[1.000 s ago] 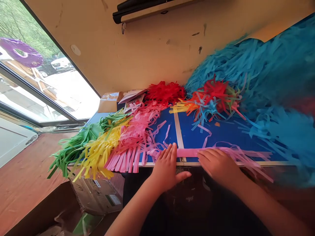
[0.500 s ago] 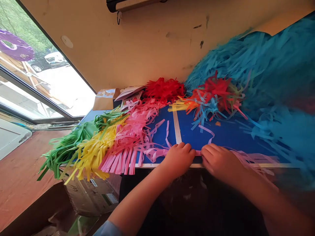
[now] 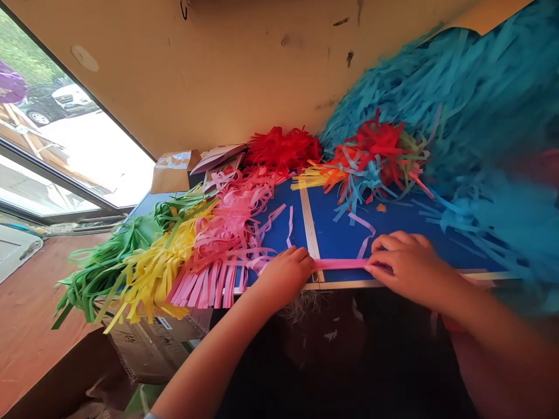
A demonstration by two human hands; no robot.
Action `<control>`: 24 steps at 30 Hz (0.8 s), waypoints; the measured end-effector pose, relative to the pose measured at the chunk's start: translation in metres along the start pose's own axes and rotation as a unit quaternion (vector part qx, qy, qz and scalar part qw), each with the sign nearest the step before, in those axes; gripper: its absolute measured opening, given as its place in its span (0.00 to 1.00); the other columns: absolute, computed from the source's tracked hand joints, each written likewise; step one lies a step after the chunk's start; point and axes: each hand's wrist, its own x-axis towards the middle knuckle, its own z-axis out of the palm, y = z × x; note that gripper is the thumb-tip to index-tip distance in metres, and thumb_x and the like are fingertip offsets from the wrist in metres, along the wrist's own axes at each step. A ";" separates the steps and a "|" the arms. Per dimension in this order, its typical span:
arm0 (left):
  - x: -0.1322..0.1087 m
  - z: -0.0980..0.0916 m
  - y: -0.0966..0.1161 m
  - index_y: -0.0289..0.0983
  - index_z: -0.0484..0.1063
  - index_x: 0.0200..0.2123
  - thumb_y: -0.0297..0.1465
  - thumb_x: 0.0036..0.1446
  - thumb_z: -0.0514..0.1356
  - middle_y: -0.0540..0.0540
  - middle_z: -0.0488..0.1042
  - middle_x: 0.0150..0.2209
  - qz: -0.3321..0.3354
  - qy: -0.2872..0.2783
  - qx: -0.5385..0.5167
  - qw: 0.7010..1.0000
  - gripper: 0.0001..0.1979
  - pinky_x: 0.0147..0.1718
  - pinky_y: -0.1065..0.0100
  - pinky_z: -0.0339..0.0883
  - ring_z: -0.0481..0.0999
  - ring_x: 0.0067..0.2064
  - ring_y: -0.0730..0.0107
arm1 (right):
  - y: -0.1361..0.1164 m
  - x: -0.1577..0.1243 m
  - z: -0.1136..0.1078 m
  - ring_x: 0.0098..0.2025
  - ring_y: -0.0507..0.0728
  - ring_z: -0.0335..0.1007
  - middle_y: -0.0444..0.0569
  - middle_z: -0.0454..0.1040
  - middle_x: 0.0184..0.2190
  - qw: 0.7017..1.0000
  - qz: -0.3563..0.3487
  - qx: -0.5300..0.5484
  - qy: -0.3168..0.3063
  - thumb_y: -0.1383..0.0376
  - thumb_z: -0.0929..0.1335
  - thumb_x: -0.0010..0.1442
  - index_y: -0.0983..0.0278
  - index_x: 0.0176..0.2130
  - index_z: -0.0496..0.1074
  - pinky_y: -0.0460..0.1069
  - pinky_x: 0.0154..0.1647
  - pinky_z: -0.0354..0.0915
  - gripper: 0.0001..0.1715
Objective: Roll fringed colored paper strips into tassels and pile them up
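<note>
Near the front edge of the blue table [image 3: 334, 235], a pink strip [image 3: 340, 264] stretches from the left hand [image 3: 289, 272], curled over it, its grip I cannot tell, to the right hand [image 3: 408, 265], pinching it with fingertips

A paper strip [image 3: 340, 264] runs between the left fingers [image 3: 303, 258] and right fingers [image 3: 388, 240] along the front edge of a desk [image 3: 336, 233]. At left, fringes [image 3: 163, 259] hang over that edge above a cardboard box [image 3: 146, 352]; a packet [image 3: 172, 173] lies at the back left. A tassel bundle [image 3: 375, 154] sits behind the strip, left of streamers [image 3: 463, 110] heaped against the wall [image 3: 227, 75].
</note>
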 end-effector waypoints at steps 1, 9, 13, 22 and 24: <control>0.000 0.000 0.000 0.35 0.69 0.35 0.29 0.63 0.49 0.45 0.68 0.35 0.002 0.001 0.004 1.000 0.10 0.39 0.66 0.66 0.68 0.39 0.65 | -0.006 0.002 -0.003 0.40 0.58 0.61 0.46 0.71 0.35 1.000 -0.003 -0.010 0.003 0.61 0.64 0.56 0.59 0.28 0.74 0.53 0.40 0.50 0.11; 0.003 -0.004 0.005 0.33 0.68 0.37 0.31 0.63 0.49 0.44 0.69 0.36 -0.016 -0.008 0.014 1.000 0.10 0.39 0.63 0.66 0.69 0.39 0.62 | -0.028 0.013 0.003 0.38 0.56 0.61 0.47 0.71 0.33 0.998 -0.027 0.023 -0.047 0.65 0.59 0.61 0.63 0.31 0.72 0.53 0.41 0.51 0.14; 0.002 -0.002 0.000 0.34 0.69 0.36 0.32 0.64 0.47 0.44 0.69 0.36 -0.035 -0.009 0.007 0.999 0.13 0.40 0.63 0.65 0.69 0.39 0.63 | -0.023 0.016 -0.001 0.40 0.57 0.60 0.48 0.69 0.34 0.993 0.042 0.021 -0.109 0.65 0.56 0.62 0.62 0.31 0.71 0.52 0.40 0.51 0.18; 0.019 -0.011 -0.013 0.33 0.71 0.34 0.29 0.63 0.45 0.43 0.72 0.34 -0.013 -0.094 0.004 0.995 0.16 0.39 0.64 0.65 0.72 0.37 0.63 | -0.026 0.026 -0.012 0.42 0.59 0.58 0.51 0.68 0.37 0.970 0.114 -0.010 -0.213 0.67 0.55 0.59 0.63 0.27 0.70 0.53 0.38 0.51 0.18; 0.023 -0.013 -0.012 0.32 0.71 0.35 0.28 0.62 0.46 0.41 0.72 0.35 -0.011 -0.112 0.017 0.994 0.15 0.39 0.64 0.65 0.72 0.38 0.62 | -0.027 0.029 -0.013 0.42 0.60 0.58 0.53 0.67 0.38 0.967 0.116 -0.010 -0.226 0.68 0.55 0.59 0.64 0.28 0.70 0.54 0.38 0.51 0.19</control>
